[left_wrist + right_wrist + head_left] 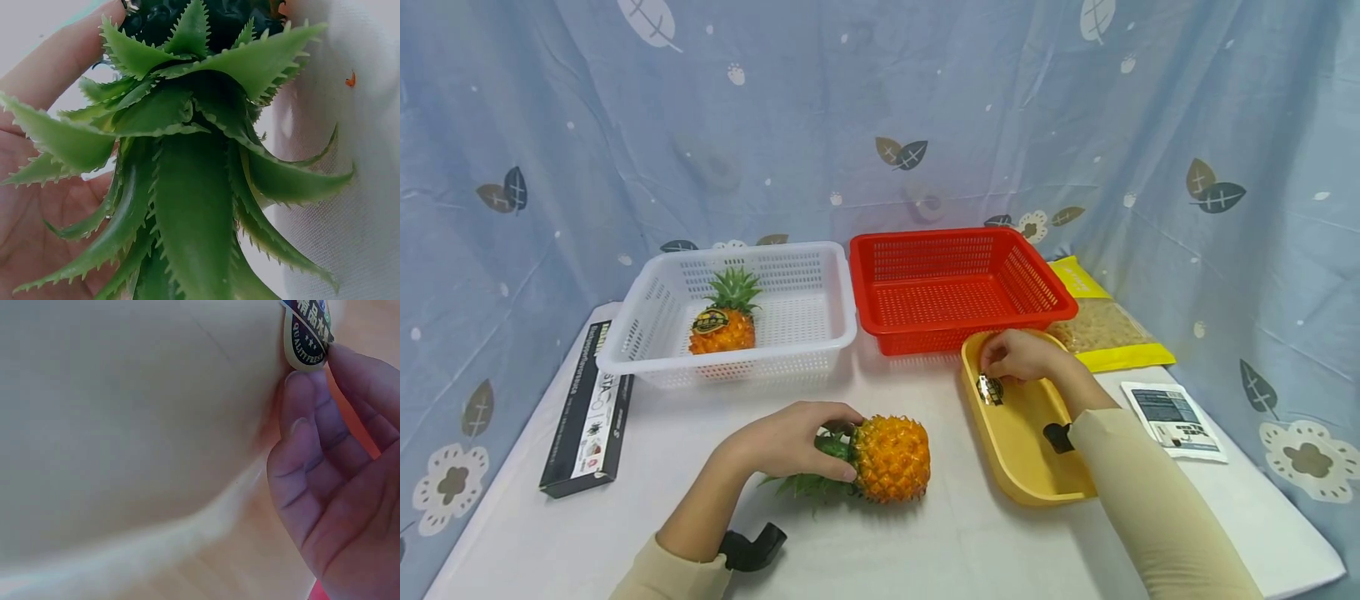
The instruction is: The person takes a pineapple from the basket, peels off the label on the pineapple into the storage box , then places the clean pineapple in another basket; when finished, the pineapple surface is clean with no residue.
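Note:
A small orange pineapple (892,460) lies on its side on the white table, its green crown pointing left. My left hand (805,440) grips it where the crown meets the fruit; spiky leaves (194,187) fill most of the left wrist view beside the palm. Inside a yellow tray (1011,467), my right hand (1018,354) pinches a black and gold sticker (989,390) between thumb and fingertips. In the right wrist view the sticker (306,337) reads "QUALITY FRESH" in part, and curled fingers lie just under it.
A white basket (737,362) at back left holds another pineapple (726,327) bearing a similar label. Next to it stands a red basket (962,329). A yellow-edged bag (1101,321) and a white packet (1175,421) lie right; a long black box (587,408) lies left.

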The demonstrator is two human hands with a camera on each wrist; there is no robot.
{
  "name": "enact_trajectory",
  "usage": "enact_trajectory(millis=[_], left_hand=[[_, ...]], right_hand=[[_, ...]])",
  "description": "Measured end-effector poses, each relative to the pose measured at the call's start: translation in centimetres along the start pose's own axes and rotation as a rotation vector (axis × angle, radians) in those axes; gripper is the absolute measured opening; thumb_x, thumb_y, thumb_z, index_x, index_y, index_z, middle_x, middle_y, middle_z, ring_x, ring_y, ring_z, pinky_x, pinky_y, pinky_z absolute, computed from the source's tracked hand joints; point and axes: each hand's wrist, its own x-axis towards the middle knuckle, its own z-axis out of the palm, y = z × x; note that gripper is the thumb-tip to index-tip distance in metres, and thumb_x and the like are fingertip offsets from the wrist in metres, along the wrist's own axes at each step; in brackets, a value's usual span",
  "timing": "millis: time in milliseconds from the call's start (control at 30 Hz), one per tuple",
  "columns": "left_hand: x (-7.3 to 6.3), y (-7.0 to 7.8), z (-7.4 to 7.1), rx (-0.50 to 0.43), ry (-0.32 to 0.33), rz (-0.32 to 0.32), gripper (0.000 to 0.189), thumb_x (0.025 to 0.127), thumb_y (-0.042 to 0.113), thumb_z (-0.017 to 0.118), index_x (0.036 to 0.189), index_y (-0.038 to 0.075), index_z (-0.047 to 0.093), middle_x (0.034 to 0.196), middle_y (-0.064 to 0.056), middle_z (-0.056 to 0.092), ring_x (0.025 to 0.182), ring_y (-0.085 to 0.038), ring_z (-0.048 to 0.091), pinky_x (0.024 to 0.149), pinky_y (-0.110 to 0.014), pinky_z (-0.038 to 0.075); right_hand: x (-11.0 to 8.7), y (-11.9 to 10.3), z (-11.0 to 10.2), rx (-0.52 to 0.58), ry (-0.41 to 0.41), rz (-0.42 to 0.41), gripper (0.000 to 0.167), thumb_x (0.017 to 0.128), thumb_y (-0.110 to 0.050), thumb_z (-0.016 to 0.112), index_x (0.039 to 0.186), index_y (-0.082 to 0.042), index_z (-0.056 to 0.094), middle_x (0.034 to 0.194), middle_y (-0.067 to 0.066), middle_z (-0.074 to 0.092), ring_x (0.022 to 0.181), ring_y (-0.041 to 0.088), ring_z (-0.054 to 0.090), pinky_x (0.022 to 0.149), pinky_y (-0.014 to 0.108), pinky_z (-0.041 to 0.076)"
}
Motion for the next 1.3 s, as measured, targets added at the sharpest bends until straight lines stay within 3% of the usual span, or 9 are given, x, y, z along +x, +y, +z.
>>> enact_trajectory(millis=[500,733,1100,1300], left_hand=[[0.1,-0.3,0.2,-0.023,0.005,-0.005,0.068,0.084,0.045,0.082,0.141,0.015,0.061,0.138,-0.001,0.065,0.129,-0.025,0.060,0.111,-0.052,0.047],[0.2,-0.4,0.2,-0.019,0.000,-0.006,0.068,0.085,0.045,0.082,0.142,0.015,0.060,0.140,-0.001,0.065,0.130,-0.025,0.059,0.112,-0.052,0.046],[0.1,-0.3,0.1,-0.014,-0.002,-0.003,0.068,0.085,0.044,0.082,0.142,0.015,0.060,0.139,-0.002,0.065,0.129,-0.026,0.060,0.111,-0.052,0.047],[0.1,-0.2,0.1,-0.036,0.000,-0.017,0.068,0.084,0.043,0.083,0.142,0.015,0.060,0.139,-0.002,0.065,0.129,-0.026,0.059,0.111,-0.052,0.047]], right_hand=[[-0.2,-0.3,-0.1,-0.026,0.019,0.007,0.006,0.093,-0.004,0.066,0.095,-0.001,0.071,0.072,0.003,0.060,0.061,0.014,0.051,0.054,0.027,0.044],[-0.5,-0.7,-0.6,-0.071,-0.041,0.043,0.013,0.094,-0.010,0.068,0.104,-0.005,0.074,0.083,0.002,0.064,0.068,0.016,0.055,0.056,0.031,0.052],[-1.0,-1.7,-1.3,-0.026,-0.143,0.101,0.026,0.098,-0.017,0.067,0.120,-0.005,0.071,0.106,0.008,0.066,0.083,0.023,0.060,0.068,0.036,0.057],[-1.7,-2.7,-1.9,-0.038,-0.192,0.114,0.034,0.098,-0.020,0.067,0.128,-0.006,0.067,0.103,0.009,0.066,0.088,0.025,0.061,0.072,0.036,0.057]])
